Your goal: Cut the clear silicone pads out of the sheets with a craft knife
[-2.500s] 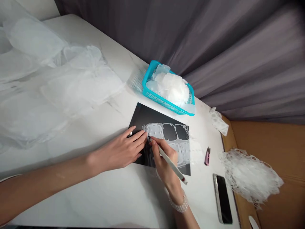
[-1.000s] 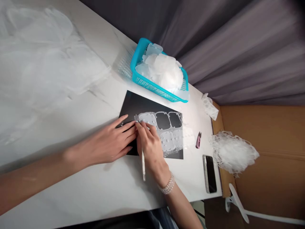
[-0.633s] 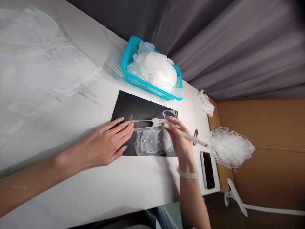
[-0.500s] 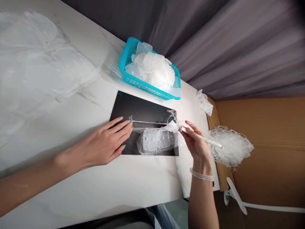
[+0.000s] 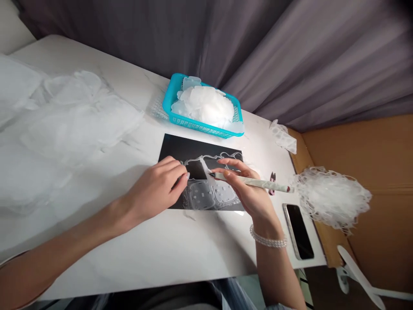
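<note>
In the head view, the left hand point(image 5: 158, 189) is held open with its fingers lightly curved, and nothing is gripped by it. Its fingertips are pressed down on a clear plastic blister sheet point(image 5: 206, 194), which is laid on a black mat point(image 5: 180, 148). The sheet lies under and just ahead of those fingertips. The right hand point(image 5: 247, 191) is closed around a white pen-shaped tool point(image 5: 254, 182), whose dark tip is set against the sheet between the two hands. Part of the sheet's clear border is raised near that tip, and a dark window of mat is seen through its cut-out frame. A pearl bracelet point(image 5: 267, 242) is worn on the right wrist.

The mat is placed on a white marble surface point(image 5: 161, 247), just below a blue plastic basket point(image 5: 206, 128) heaped with clear plastic pieces point(image 5: 203, 105). Further plastic sheets point(image 5: 77, 116) are piled at the left. To the right are seen pink snips point(image 5: 272, 183), a smartphone point(image 5: 298, 231) and a tangle of plastic offcuts point(image 5: 332, 198).
</note>
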{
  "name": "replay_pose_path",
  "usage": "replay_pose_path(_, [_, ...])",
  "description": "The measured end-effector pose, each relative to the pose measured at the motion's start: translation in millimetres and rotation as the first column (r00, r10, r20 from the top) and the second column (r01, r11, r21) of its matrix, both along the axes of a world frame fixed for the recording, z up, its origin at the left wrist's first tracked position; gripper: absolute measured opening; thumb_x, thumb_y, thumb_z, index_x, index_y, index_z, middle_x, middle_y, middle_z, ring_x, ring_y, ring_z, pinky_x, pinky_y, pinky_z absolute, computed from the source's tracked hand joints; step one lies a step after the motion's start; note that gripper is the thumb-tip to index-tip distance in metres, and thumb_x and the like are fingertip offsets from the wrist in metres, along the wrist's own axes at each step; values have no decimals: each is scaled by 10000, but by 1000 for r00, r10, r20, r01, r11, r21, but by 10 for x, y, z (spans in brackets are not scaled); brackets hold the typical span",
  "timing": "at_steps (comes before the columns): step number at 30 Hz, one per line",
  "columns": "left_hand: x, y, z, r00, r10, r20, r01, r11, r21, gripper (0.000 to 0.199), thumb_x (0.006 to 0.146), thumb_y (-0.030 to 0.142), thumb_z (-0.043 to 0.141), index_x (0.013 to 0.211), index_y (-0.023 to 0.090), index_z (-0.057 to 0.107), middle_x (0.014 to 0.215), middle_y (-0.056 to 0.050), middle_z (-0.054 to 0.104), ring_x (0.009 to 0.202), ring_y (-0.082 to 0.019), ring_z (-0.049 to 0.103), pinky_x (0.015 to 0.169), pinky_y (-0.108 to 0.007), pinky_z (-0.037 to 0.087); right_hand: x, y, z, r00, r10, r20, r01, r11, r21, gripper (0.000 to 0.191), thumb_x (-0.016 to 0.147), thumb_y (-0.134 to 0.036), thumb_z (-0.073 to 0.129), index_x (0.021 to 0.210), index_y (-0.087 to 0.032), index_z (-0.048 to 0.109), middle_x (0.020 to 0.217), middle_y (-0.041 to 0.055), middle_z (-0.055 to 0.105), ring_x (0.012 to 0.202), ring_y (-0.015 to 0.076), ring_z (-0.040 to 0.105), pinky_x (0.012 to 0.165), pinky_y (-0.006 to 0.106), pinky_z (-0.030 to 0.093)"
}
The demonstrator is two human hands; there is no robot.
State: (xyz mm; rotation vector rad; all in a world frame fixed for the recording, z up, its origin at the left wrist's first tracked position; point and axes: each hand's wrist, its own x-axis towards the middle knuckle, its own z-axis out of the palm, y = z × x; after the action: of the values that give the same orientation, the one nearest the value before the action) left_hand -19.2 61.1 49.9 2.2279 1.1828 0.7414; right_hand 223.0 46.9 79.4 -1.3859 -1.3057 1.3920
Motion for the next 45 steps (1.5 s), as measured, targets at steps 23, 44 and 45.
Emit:
replay_pose_path(23, [274,427,-198,646,640,415,283,303,-910,307,859,35,541,1131,35,684,1089,-221,742,1017,-294,732,877,-395,617,214,-5,-49,953,-254,166,226,960,166,617,976,-668,294,835,-207,680,791,90,737,762,231,720,726,389,557])
replay_pose_path(44, [430,169,-168,700,491,519,178,584,-792,377,862,298,682,1222,189,664,1080,-83,746,989,-205,687,828,-277,523,85,191,-292,914,-91,396,-20,964,267,367,866,-350,658,725,-249,335,969,47,704,886,220,625,772,346,423])
replay_pose_path(45, [432,160,-174,732,455,508,150,619,-771,378,864,312,676,1220,187,668,1058,-82,749,976,-212,691,826,-286,526,96,252,-213,906,-113,407,-20,951,309,361,886,-363,637,724,-250,335,957,53,699,904,225,628,770,348,419])
